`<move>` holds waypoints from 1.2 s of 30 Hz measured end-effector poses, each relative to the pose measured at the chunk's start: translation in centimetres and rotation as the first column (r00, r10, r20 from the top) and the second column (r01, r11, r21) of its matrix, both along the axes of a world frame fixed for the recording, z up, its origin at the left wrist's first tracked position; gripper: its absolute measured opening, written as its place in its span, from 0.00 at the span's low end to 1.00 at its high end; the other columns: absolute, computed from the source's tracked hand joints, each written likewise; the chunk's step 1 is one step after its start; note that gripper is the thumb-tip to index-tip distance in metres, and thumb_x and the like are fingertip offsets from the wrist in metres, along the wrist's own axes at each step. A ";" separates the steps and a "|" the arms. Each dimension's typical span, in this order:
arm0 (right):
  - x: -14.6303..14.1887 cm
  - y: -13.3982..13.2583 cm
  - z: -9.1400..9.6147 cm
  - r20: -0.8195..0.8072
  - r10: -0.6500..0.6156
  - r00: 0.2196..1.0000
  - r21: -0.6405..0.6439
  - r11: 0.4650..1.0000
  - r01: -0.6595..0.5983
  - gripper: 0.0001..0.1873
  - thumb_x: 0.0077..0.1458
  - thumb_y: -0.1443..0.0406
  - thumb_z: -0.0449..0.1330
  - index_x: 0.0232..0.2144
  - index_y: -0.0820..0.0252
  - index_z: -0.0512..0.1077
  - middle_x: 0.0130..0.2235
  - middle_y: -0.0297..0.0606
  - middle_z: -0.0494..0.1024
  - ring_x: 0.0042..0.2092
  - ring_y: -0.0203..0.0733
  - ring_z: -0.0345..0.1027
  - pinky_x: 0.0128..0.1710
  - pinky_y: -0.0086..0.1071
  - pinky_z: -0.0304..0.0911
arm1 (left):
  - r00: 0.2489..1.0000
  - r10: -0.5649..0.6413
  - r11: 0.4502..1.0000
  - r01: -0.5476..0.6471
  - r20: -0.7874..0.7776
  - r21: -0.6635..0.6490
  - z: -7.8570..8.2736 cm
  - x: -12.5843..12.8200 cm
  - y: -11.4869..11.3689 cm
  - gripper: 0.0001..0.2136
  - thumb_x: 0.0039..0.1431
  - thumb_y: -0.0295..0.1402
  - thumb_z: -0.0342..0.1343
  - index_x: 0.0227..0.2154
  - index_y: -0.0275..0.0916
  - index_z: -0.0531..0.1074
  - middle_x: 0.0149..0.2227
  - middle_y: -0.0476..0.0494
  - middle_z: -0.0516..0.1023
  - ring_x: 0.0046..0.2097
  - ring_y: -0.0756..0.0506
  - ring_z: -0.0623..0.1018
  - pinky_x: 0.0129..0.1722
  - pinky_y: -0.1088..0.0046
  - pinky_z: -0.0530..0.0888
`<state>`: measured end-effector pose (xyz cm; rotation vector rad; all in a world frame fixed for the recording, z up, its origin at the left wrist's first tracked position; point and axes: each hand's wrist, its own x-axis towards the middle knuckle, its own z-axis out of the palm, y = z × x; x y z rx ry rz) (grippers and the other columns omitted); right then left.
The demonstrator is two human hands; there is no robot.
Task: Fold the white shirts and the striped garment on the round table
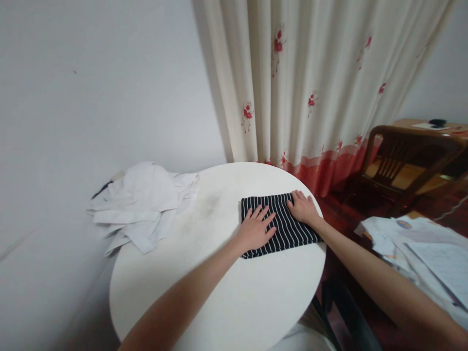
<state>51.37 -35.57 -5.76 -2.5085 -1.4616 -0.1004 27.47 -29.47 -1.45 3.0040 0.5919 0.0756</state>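
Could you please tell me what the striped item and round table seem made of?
Striped item: soft matte fabric, judging by its wavering stripes and rumpled edge; fibre unclear. Round table: perhaps laminate or painted board, smooth and low-sheen; its white top shows no grain.

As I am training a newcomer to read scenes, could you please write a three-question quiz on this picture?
1. True or false: the left hand and right hand both lie on the striped cloth.
2. The white table is: A) square; B) round; C) triangular.
3. Fill in: in the picture, the crumpled white cloth lies to the ____ of the striped one.
Key: 1. True; 2. B; 3. left.
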 end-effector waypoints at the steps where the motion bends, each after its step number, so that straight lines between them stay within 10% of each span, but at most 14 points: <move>1: 0.0 -0.1 0.3 -0.008 -0.002 1.000 -0.004 1.000 0.002 0.33 0.68 0.55 0.41 0.67 0.73 0.55 0.69 0.56 0.56 0.70 0.55 0.47 0.66 0.55 0.43 | 1.000 0.003 1.000 -0.003 0.002 0.009 -0.2 -0.1 0.0 0.29 0.71 0.52 0.36 0.69 0.46 0.55 0.73 0.43 0.48 0.73 0.35 0.48 0.69 0.46 0.47; 5: -1.6 -0.9 2.0 0.071 -0.073 0.995 0.077 0.995 0.067 0.34 0.68 0.57 0.42 0.68 0.76 0.51 0.70 0.61 0.51 0.71 0.59 0.42 0.66 0.58 0.42 | 1.000 0.007 1.000 -0.007 0.009 0.017 -0.4 -0.3 0.1 0.29 0.71 0.51 0.36 0.69 0.46 0.55 0.73 0.44 0.49 0.73 0.35 0.48 0.69 0.47 0.46; 9: -5.3 -1.7 2.9 0.205 0.139 0.969 0.131 0.977 -0.168 0.31 0.68 0.61 0.41 0.68 0.71 0.53 0.72 0.53 0.49 0.73 0.53 0.36 0.68 0.54 0.35 | 1.000 0.005 1.000 -0.005 0.025 0.024 -0.6 -0.1 -0.1 0.28 0.71 0.50 0.37 0.68 0.44 0.57 0.72 0.42 0.50 0.73 0.35 0.48 0.69 0.46 0.46; 16: -8.1 -2.1 1.4 0.033 0.209 0.977 0.018 0.978 -0.210 0.33 0.68 0.56 0.42 0.68 0.71 0.56 0.71 0.53 0.52 0.72 0.52 0.42 0.69 0.50 0.38 | 0.990 0.141 0.990 -0.141 0.015 0.004 -0.2 1.5 2.8 0.29 0.71 0.48 0.37 0.69 0.41 0.54 0.72 0.42 0.53 0.72 0.36 0.51 0.69 0.45 0.47; 27: -1.1 -2.9 0.6 -0.072 -0.020 0.997 -0.056 0.998 0.016 0.35 0.69 0.51 0.40 0.69 0.67 0.53 0.71 0.51 0.50 0.72 0.53 0.41 0.68 0.55 0.39 | 0.972 0.211 0.970 -0.221 0.103 0.102 -2.0 2.0 4.8 0.30 0.70 0.50 0.34 0.68 0.43 0.57 0.70 0.40 0.58 0.71 0.33 0.54 0.67 0.40 0.46; 32: 3.1 -3.4 3.7 -0.100 -0.130 0.987 0.050 0.990 0.135 0.28 0.71 0.58 0.37 0.61 0.69 0.64 0.68 0.57 0.58 0.69 0.58 0.49 0.62 0.59 0.52 | 0.972 0.215 0.972 -0.222 0.100 0.075 -1.3 2.6 4.9 0.29 0.70 0.50 0.36 0.67 0.42 0.58 0.69 0.39 0.59 0.70 0.32 0.54 0.67 0.38 0.46; 36: 1.1 -1.0 6.0 -0.010 -0.049 0.999 0.149 0.988 0.050 0.28 0.70 0.61 0.37 0.65 0.70 0.58 0.70 0.55 0.54 0.71 0.56 0.44 0.64 0.56 0.49 | 0.983 0.146 0.986 -0.154 0.113 0.066 -0.5 3.5 4.1 0.28 0.71 0.47 0.36 0.68 0.42 0.56 0.70 0.42 0.57 0.71 0.35 0.54 0.68 0.41 0.46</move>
